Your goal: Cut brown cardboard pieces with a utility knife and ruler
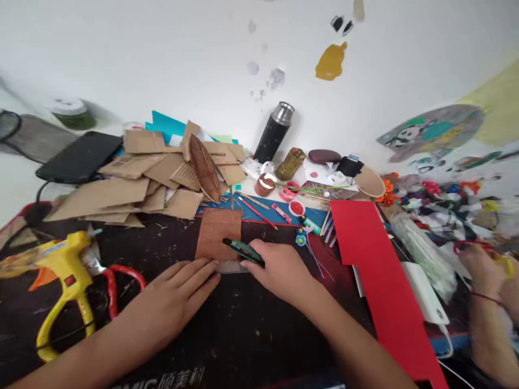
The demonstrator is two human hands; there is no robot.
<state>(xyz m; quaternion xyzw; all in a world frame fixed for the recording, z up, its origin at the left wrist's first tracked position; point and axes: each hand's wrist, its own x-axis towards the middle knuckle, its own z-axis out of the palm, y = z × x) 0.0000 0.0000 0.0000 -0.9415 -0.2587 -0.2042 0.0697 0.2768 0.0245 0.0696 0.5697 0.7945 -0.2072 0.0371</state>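
A brown painted piece of cardboard [220,233] lies flat on the dark table in front of me. Along its near edge is a clear strip, perhaps a ruler [230,266], partly covered by my hands. My left hand [184,286] rests flat, fingers stretched out, with the fingertips at the cardboard's lower edge and the strip. In my right hand [279,270] is a dark green utility knife [245,250], gripped between thumb and fingers. The knife's far end reaches over the cardboard's right part; I cannot make out the blade.
At left lie a yellow glue gun [68,275] and red-handled pliers [113,283]. Cardboard scraps [117,189] are piled behind. A black thermos [274,132] and jars stand by the wall. Red board [368,270] lies at right, with another person's hands [484,275] beyond.
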